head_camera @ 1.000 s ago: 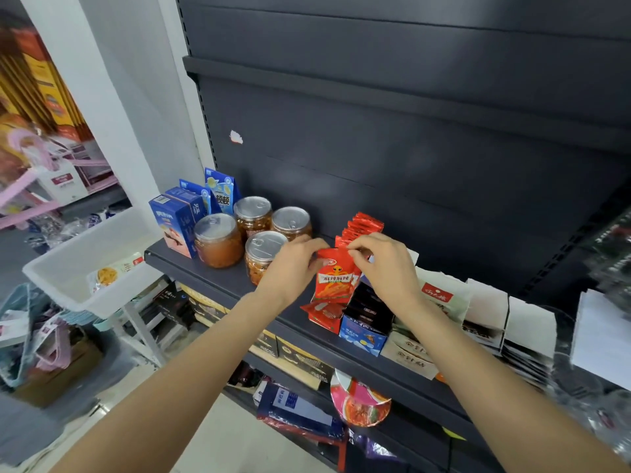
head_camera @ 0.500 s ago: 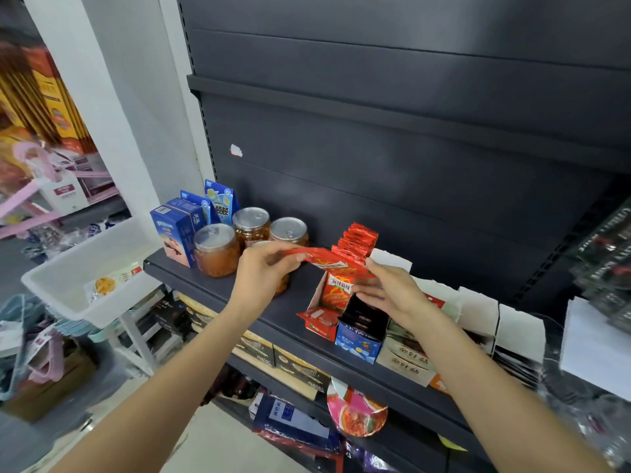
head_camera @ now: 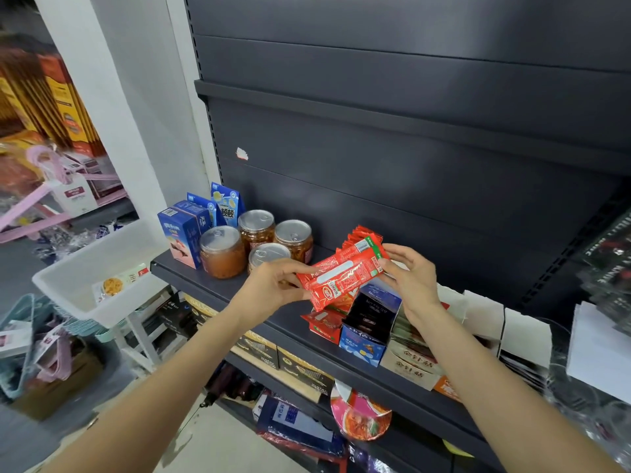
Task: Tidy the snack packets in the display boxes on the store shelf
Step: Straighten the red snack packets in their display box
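Note:
A small bundle of red snack packets [head_camera: 341,276] lies sideways in the air above the dark shelf [head_camera: 273,310]. My left hand [head_camera: 273,285] pinches its left end and my right hand [head_camera: 411,274] holds its right end. Below them stands the red display box [head_camera: 324,324], with more red packets [head_camera: 356,235] upright at its back. To its right are a dark blue display box [head_camera: 363,346] of black packets and a beige display box [head_camera: 409,368].
Several lidded jars [head_camera: 222,250] and blue cartons [head_camera: 182,233] stand on the shelf's left end. White boxes [head_camera: 519,336] line the right. A white tub [head_camera: 88,268] sits on a stand to the left. Lower shelves hold boxes and a bowl-shaped pack [head_camera: 360,418].
Both hands have lifted the red packets up out of the red display box and turned them from upright to lying sideways. The camera view has shifted slightly.

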A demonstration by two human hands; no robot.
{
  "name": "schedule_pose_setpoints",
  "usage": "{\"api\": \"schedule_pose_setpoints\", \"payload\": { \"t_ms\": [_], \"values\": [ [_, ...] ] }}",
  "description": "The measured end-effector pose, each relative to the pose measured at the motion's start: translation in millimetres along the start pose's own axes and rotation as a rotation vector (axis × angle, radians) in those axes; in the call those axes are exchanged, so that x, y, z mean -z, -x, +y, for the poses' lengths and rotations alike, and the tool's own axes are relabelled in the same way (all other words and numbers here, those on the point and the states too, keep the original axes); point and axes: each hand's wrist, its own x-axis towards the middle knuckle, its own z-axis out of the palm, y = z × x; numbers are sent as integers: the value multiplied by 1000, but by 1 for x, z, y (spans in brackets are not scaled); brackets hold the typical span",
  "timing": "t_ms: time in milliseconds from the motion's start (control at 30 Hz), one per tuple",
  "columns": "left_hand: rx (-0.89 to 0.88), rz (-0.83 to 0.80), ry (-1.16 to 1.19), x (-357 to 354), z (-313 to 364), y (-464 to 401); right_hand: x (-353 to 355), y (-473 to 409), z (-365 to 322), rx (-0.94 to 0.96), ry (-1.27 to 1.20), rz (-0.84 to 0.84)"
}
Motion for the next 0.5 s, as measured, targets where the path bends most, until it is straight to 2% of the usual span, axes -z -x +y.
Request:
{"api": "schedule_pose_setpoints", "payload": {
  "t_ms": [133,267,400,500],
  "values": [
    [63,68,68,2,-2,0,-3,-3,-1,10,106,-48],
    [132,47,97,6,-6,-4,-6,-13,-1,-31,290,-160],
    [197,16,140,1,-17,-12,-3,-27,2,100,667,-181],
    [208,-61,-10,-6,-29,-21,-1,-37,10,174,884,-159]
  ]
}}
